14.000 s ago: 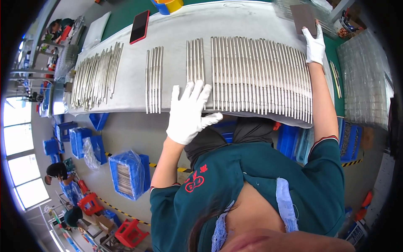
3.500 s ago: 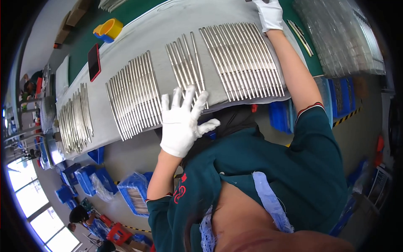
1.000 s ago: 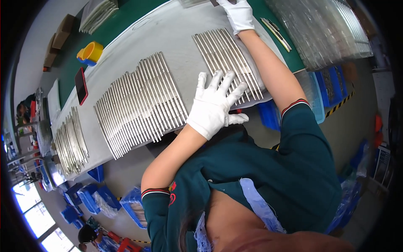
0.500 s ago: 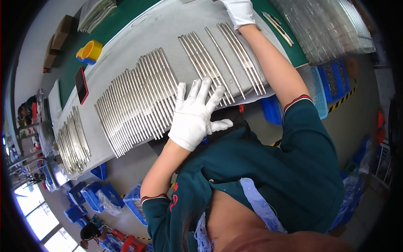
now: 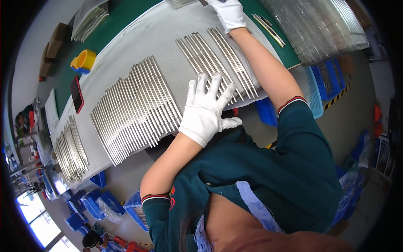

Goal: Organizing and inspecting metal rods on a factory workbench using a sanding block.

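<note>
Both my hands wear white gloves. My left hand (image 5: 208, 110) lies flat with fingers spread on the near ends of a small group of shiny metal rods (image 5: 218, 63) on a grey table sheet (image 5: 163, 38). My right hand (image 5: 228, 12) reaches to the far edge of the sheet, past the far ends of those rods; what it holds is cut off by the picture's edge. A large row of several more rods (image 5: 134, 108) lies to the left of my left hand, a gap apart from the small group.
Another batch of rods (image 5: 71, 145) lies at the far left of the sheet. A dark phone with a red edge (image 5: 77, 93) and a yellow and blue tape roll (image 5: 84, 61) sit beyond. Clear plastic bags (image 5: 319, 25) are piled right. Blue bins (image 5: 323, 80) stand below the table.
My left hand has slid right, from the edge of the big row onto the small group of rods. The gap between the two groups has widened. My right hand stays at the far edge.
</note>
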`<act>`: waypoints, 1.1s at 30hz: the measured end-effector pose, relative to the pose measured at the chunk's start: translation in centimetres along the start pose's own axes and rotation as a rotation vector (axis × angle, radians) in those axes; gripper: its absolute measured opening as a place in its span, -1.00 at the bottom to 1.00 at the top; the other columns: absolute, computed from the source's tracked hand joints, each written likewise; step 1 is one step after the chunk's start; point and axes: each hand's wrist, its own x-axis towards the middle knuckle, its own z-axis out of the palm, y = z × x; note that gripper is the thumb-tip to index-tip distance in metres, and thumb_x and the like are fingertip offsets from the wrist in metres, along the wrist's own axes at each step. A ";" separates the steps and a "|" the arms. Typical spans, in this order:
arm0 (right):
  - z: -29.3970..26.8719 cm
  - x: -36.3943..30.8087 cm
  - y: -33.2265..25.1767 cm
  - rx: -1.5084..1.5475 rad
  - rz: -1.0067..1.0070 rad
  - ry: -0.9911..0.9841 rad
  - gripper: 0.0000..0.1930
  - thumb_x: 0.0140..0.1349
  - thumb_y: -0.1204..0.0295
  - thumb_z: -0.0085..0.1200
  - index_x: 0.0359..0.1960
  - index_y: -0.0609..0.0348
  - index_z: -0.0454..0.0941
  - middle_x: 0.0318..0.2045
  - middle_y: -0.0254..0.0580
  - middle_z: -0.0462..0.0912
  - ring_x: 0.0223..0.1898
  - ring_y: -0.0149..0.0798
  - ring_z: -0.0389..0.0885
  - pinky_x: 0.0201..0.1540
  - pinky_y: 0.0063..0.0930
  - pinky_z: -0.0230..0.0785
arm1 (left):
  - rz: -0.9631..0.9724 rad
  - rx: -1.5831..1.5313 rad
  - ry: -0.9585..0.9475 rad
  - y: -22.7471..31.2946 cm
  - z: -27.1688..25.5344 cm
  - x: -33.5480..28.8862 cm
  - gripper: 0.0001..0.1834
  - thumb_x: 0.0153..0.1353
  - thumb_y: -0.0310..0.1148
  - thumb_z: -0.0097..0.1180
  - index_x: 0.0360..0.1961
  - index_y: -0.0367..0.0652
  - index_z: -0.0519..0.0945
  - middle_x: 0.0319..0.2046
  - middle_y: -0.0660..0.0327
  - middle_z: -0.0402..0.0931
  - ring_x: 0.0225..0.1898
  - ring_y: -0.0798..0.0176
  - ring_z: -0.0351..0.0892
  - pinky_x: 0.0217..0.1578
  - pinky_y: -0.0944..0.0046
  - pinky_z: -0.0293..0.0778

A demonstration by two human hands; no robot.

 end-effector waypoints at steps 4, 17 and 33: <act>0.0 0.1 0.9 0.077 -0.062 0.004 -0.28 0.18 0.35 0.18 0.39 0.19 0.22 0.20 0.14 0.48 0.23 -0.04 0.46 0.26 -0.38 0.29 | -0.072 0.113 -0.085 0.0 -2.5 -1.7 0.00 -0.09 0.41 0.19 0.34 0.09 0.38 0.30 -0.13 0.29 0.30 -0.32 0.28 0.30 -0.34 0.11; -0.3 0.0 -0.8 0.183 0.025 0.111 -0.36 0.23 0.44 0.19 0.36 0.16 0.28 0.15 0.01 0.54 0.13 -0.18 0.52 0.16 -0.44 0.36 | 0.215 -0.088 0.079 1.7 2.8 4.6 0.03 -0.06 0.41 0.17 0.35 0.00 0.34 0.34 -0.05 0.25 0.38 -0.16 0.19 0.36 -0.30 -0.02; -0.6 0.5 1.3 -0.037 -0.054 0.092 -0.32 0.22 0.39 0.22 0.37 0.22 0.26 0.22 0.08 0.49 0.21 -0.14 0.48 0.25 -0.43 0.30 | -0.095 0.038 0.026 -1.9 -1.2 -6.4 0.02 -0.05 0.40 0.17 0.35 -0.01 0.35 0.27 -0.10 0.34 0.30 -0.19 0.31 0.32 -0.30 0.06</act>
